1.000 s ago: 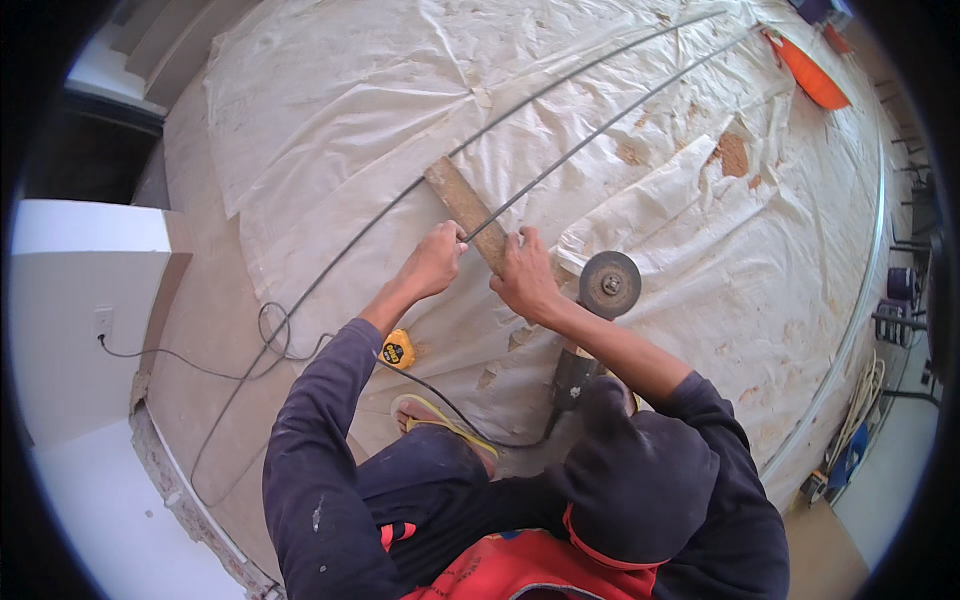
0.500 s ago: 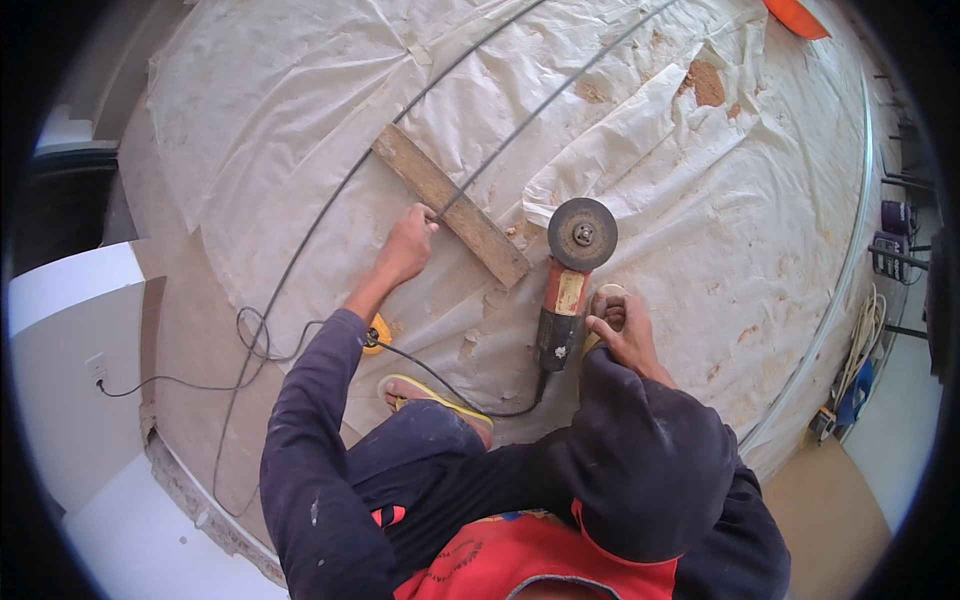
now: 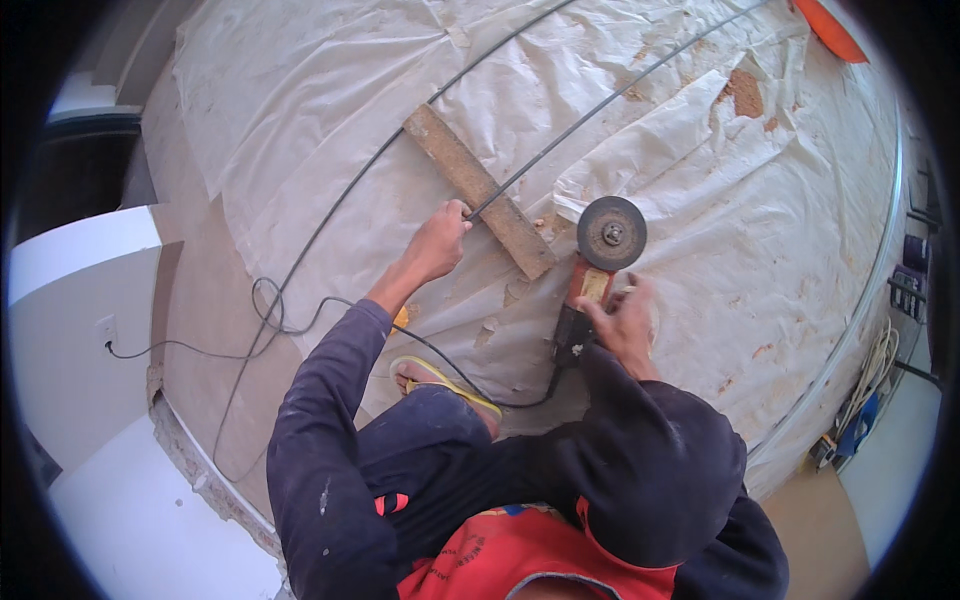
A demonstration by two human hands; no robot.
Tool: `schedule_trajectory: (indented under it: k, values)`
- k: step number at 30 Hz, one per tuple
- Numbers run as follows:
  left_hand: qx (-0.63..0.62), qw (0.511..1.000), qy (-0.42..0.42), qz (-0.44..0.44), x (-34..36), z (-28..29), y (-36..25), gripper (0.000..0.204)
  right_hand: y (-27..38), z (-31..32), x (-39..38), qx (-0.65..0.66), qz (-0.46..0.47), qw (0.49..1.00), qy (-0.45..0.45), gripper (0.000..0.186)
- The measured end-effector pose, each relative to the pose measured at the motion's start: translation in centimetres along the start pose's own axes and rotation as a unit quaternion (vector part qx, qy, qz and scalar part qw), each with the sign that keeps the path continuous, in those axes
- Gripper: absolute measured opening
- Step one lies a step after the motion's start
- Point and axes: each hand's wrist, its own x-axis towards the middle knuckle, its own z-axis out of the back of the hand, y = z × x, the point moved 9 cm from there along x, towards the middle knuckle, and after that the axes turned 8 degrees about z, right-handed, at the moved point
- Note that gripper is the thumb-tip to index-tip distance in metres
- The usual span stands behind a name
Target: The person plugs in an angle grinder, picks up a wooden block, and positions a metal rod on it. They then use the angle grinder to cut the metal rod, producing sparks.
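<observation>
My left hand (image 3: 438, 243) is closed around the near end of a long, thin grey metal rod (image 3: 580, 122). The rod crosses a short wooden board (image 3: 470, 184) and runs to the upper right. Beside my right hand (image 3: 625, 325), an angle grinder (image 3: 577, 318) lies on the sheeting with its dark disc (image 3: 611, 234) uppermost. My right thumb is at the grinder's side, apart from the curled fingers. No firm grip on the tool shows. Part of my right sandal is hidden under this hand.
Creased white sheeting (image 3: 300, 120) with reddish debris (image 3: 742, 92) covers the floor. A second long dark line (image 3: 345, 200) curves past the board. The power cord (image 3: 445, 360) loops toward a wall socket (image 3: 106, 328). A yellow object (image 3: 401, 318) is partly behind my left forearm. An orange object (image 3: 833, 32) lies far right.
My right hand has shifted up and closer to the grinder, its thumb now at the tool's side. My left hand still grips the rod. The whole view has shifted a little.
</observation>
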Motion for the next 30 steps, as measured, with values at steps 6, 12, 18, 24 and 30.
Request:
schedule_trajectory:
  k: [6,12,18,24,30]
  values:
    - [0.065,0.996,0.045,0.037,-1.9,-0.9,1.5,0.016,3.5,9.6,2.4,0.039,0.161,0.978,-0.125,0.009]
    - [0.098,0.993,0.049,0.033,-3.9,-1.6,3.9,0.017,0.4,6.0,2.2,0.087,0.109,0.990,-0.038,0.011]
    - [0.080,0.994,0.056,0.043,-4.7,-1.2,4.2,0.017,-2.3,2.7,0.5,0.103,0.027,0.994,0.017,0.018]
    - [0.079,0.995,0.042,0.048,-4.8,-1.2,5.0,0.017,-2.2,-1.3,-1.1,0.122,-0.038,0.987,0.099,0.036]
    - [0.075,0.996,0.027,0.051,-4.6,-1.0,4.4,0.019,-3.4,-2.6,-1.4,0.079,-0.029,0.992,0.094,0.051]
